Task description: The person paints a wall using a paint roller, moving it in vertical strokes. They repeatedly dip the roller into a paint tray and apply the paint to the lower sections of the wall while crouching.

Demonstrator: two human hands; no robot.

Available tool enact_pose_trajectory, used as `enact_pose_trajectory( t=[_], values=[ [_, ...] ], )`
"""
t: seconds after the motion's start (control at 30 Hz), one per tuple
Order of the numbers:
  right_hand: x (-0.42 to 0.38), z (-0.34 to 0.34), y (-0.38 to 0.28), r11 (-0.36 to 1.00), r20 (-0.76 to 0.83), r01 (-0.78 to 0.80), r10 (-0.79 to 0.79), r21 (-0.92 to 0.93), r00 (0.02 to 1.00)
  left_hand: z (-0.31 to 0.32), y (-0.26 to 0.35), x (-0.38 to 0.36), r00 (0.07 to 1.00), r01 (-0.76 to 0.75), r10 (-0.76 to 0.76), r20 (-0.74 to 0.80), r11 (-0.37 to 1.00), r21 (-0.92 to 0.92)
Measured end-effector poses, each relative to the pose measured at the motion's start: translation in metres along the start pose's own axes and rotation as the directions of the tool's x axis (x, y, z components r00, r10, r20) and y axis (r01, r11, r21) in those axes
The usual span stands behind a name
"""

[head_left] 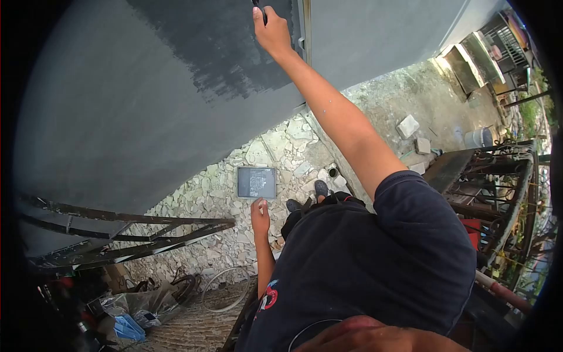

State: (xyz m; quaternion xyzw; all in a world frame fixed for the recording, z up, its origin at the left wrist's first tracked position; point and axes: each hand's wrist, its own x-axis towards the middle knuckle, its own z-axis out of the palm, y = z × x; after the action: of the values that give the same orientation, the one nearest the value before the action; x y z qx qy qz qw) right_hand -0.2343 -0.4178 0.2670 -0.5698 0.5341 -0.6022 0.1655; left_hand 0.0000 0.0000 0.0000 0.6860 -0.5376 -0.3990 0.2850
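Observation:
My right hand (pixel 272 29) is raised at the top, in front of the grey wall (pixel 99 117). Its fingers are wrapped round a black handle (pixel 262 13), whose far end is cut off by the frame edge. Beside it, a patch of darker grey paint (pixel 217 44) with ragged edges covers part of the wall. My left hand (pixel 260 216) hangs low, its fingers loosely bent and slightly apart, with nothing visible in them. Just beyond it in view, a rectangular tray (pixel 257 194) with dark grey paint lies on the broken stones.
A metal ladder-like frame (pixel 141 220) juts in from the left. Below it lie plastic bags (pixel 141 305) and a pale hoop (pixel 226 308). Concrete blocks (pixel 407 126), a bucket (pixel 479 138) and piled metal racks (pixel 516 205) are at the right. My shoes (pixel 321 188) stand on rubble.

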Motion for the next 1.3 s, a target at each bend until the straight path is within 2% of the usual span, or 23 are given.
enact_pose_trajectory(
  t=[0.03,0.1,0.2,0.23,0.3,0.33,0.37,0.43,0.47,0.53,0.63,0.7,0.77,0.8,0.87,0.93,0.97,1.0,1.1,1.13,1.2,1.27,1.3],
  values=[
    [-0.003,0.005,0.004,1.000,-0.004,-0.021,0.021,0.012,1.000,-0.008,0.019,-0.005,1.000,0.009,-0.009,-0.016,1.000,0.006],
    [-0.021,0.001,0.019,0.999,0.045,-0.020,0.021,-0.029,0.999,0.023,0.082,-0.004,0.943,-0.287,0.295,-0.155,0.955,0.070],
    [-0.041,0.020,0.025,0.995,0.073,-0.088,0.092,-0.053,0.993,0.002,0.188,0.009,0.769,-0.592,0.613,-0.182,0.790,0.161],
    [-0.050,0.022,0.031,0.995,0.081,-0.084,0.087,-0.049,0.993,0.006,0.209,0.012,0.700,-0.672,0.695,-0.164,0.719,0.177],
    [-0.069,0.026,0.044,0.989,0.090,-0.129,0.136,-0.078,0.987,0.019,0.240,0.020,0.445,-0.882,0.892,-0.084,0.452,0.134],
    [-0.079,0.027,0.050,0.989,0.098,-0.126,0.133,-0.075,0.986,0.020,0.263,0.018,0.334,-0.941,0.942,0.022,0.332,0.057],
    [-0.088,0.029,0.055,0.985,0.101,-0.147,0.156,-0.087,0.983,0.023,0.283,0.019,0.207,-0.977,0.971,0.117,0.212,-0.031],
    [-0.103,0.037,0.060,0.981,0.111,-0.169,0.179,-0.093,0.978,0.053,0.309,0.031,0.097,-0.936,0.981,0.168,0.147,-0.319],
    [-0.108,0.040,0.062,0.981,0.093,-0.168,0.176,-0.095,0.980,0.056,0.310,0.041,0.100,-0.937,0.981,0.168,0.149,-0.315],
    [-0.109,0.037,0.063,0.983,0.071,-0.161,0.168,-0.093,0.983,0.060,0.310,0.065,0.021,-0.947,0.978,0.205,0.085,-0.311],
    [-0.108,0.022,0.069,0.970,0.107,-0.178,0.197,-0.169,0.975,0.062,0.302,0.103,0.039,-0.978,0.972,0.233,0.084,-0.189],
    [-0.107,0.020,0.070,0.959,0.115,-0.178,0.206,-0.220,0.972,0.054,0.287,0.146,0.238,-0.937,0.944,0.229,0.285,-0.201],
    [-0.113,0.020,0.068,0.943,0.109,-0.218,0.252,-0.251,0.962,0.037,0.278,0.179,0.325,-0.944,0.929,0.178,0.329,0.010],
    [-0.114,0.019,0.068,0.927,0.111,-0.253,0.292,-0.276,0.950,0.034,0.280,0.183,0.321,-0.945,0.930,0.181,0.326,0.004],
    [-0.117,0.016,0.066,0.937,0.113,-0.235,0.270,-0.257,0.956,0.029,0.283,0.189,0.400,-0.916,0.890,0.220,0.393,0.079],
    [-0.107,0.015,0.061,0.952,0.114,-0.203,0.234,-0.230,0.966,0.048,0.301,0.139,0.305,-0.944,0.912,0.276,0.328,-0.039],
    [-0.105,0.011,0.058,0.956,0.127,-0.201,0.231,-0.215,0.965,0.058,0.312,0.108,0.259,-0.932,0.923,0.284,0.316,-0.177],
    [-0.103,0.009,0.055,0.959,0.145,-0.197,0.228,-0.204,0.963,0.065,0.326,0.078,0.151,-0.950,0.954,0.260,0.213,-0.230],
    [-0.103,0.004,0.056,0.957,0.164,-0.189,0.228,-0.221,0.960,0.074,0.321,0.089,0.093,-0.951,0.980,0.177,0.140,-0.275],
    [-0.107,0.002,0.059,0.956,0.171,-0.186,0.227,-0.225,0.959,0.064,0.312,0.115,0.130,-0.957,0.962,0.240,0.185,-0.223],
    [-0.112,0.002,0.062,0.927,0.172,-0.220,0.280,-0.303,0.944,0.040,0.285,0.181,0.269,-0.963,0.932,0.242,0.264,0.055],
    [-0.124,0.019,0.072,0.918,0.172,-0.252,0.314,-0.307,0.934,0.016,0.262,0.214,0.339,-0.926,0.918,0.207,0.288,0.243],
    [-0.128,0.021,0.070,0.900,0.169,-0.296,0.362,-0.320,0.917,0.008,0.265,0.224,0.334,-0.926,0.921,0.203,0.281,0.251]
  ],
)
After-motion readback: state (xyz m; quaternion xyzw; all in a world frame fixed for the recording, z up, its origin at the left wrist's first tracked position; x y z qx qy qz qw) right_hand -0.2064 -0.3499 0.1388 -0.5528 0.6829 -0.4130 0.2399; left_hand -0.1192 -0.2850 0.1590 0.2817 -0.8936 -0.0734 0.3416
